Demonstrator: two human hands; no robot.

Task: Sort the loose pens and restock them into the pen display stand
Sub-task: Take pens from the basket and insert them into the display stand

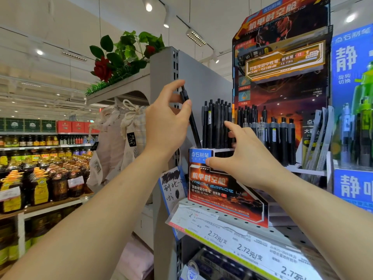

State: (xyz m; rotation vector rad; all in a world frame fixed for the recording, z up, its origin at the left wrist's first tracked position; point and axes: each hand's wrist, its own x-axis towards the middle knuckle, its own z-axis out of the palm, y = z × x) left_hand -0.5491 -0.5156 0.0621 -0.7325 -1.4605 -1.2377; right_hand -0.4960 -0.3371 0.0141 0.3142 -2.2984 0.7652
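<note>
Left hand (167, 122) pinching a tilted black pen (190, 118), tip in pen display stand (220, 184); right hand (245, 158) spread, released, touching stand's front left corner.

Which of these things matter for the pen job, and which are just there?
Job:
- black pen, pinched in left hand
- pen stand, steadied by right hand
- pens already standing in it

Just there:
- price tags
- oil bottles
- cloth bags
- flowers
- blue display
</note>
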